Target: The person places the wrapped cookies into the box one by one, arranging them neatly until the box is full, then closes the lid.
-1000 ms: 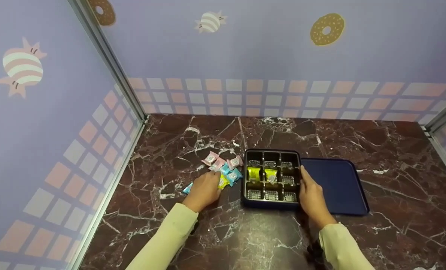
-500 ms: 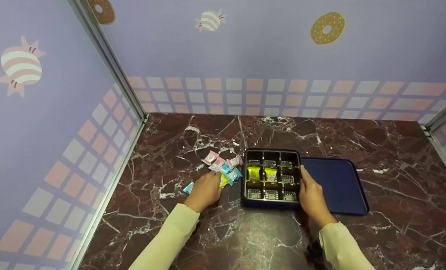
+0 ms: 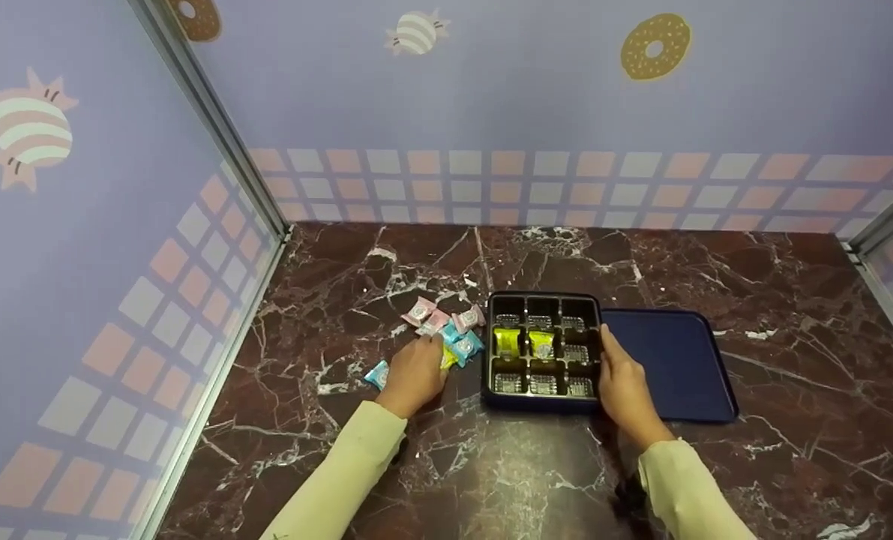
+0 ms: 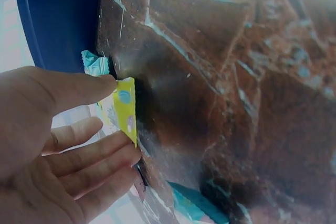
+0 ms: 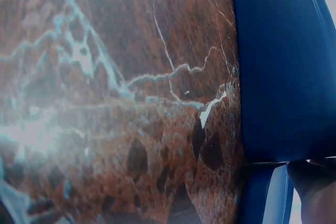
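My left hand (image 3: 414, 375) is at the small wrapped candies on the marble table. In the left wrist view its thumb and fingertips pinch a yellow candy (image 4: 124, 106) at its edges. Beside it lie blue candies (image 3: 465, 348) and, farther back, pink candies (image 3: 420, 310); one more blue candy (image 3: 377, 374) peeks out left of the hand. A dark blue box (image 3: 542, 405) with a black divided insert stands to the right. Two yellow candies (image 3: 541, 345) sit in its middle row, left and centre compartments. My right hand (image 3: 626, 382) rests along the box's right wall, fingers extended.
A flat dark blue lid (image 3: 671, 364) lies right of the box, partly behind the right hand. Lilac panels with printed sweets and checks (image 3: 551, 176) enclose the table (image 3: 813, 337) at the back and both sides.
My left hand has shifted slightly right and up among the candies. The head view has tilted a little. The right hand and box keep their places.
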Demonstrator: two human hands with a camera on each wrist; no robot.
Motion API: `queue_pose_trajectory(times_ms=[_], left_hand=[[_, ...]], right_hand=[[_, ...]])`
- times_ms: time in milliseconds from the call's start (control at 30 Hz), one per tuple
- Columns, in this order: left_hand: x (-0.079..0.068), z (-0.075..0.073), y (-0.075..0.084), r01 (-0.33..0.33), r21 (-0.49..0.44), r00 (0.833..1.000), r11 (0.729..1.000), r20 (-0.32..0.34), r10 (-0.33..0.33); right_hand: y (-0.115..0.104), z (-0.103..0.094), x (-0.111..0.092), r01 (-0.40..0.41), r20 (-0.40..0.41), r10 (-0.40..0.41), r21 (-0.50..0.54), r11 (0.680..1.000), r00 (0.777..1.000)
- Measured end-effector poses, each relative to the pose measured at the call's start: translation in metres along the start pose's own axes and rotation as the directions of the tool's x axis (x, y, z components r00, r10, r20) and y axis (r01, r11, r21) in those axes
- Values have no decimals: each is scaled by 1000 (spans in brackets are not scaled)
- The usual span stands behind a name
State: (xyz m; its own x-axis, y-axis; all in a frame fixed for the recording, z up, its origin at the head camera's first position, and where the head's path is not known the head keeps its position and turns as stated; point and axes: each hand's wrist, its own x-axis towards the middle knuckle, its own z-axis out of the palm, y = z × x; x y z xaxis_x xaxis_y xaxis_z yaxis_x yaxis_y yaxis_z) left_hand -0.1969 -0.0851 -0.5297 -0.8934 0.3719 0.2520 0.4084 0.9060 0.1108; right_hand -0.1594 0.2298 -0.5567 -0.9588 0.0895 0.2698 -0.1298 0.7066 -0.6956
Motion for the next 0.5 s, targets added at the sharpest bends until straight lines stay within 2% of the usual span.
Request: queue_pose_trajectory(times_ms=[167, 500], left_hand=[[2, 0, 0, 23, -2, 1000, 1000, 2, -23], [3, 3, 0, -1, -29, 999, 1000, -34, 0]], right_hand=[[-1, -2, 1, -20, 34, 20, 9, 1000, 999], [-2, -4, 1, -32, 50, 31, 17, 999, 998]])
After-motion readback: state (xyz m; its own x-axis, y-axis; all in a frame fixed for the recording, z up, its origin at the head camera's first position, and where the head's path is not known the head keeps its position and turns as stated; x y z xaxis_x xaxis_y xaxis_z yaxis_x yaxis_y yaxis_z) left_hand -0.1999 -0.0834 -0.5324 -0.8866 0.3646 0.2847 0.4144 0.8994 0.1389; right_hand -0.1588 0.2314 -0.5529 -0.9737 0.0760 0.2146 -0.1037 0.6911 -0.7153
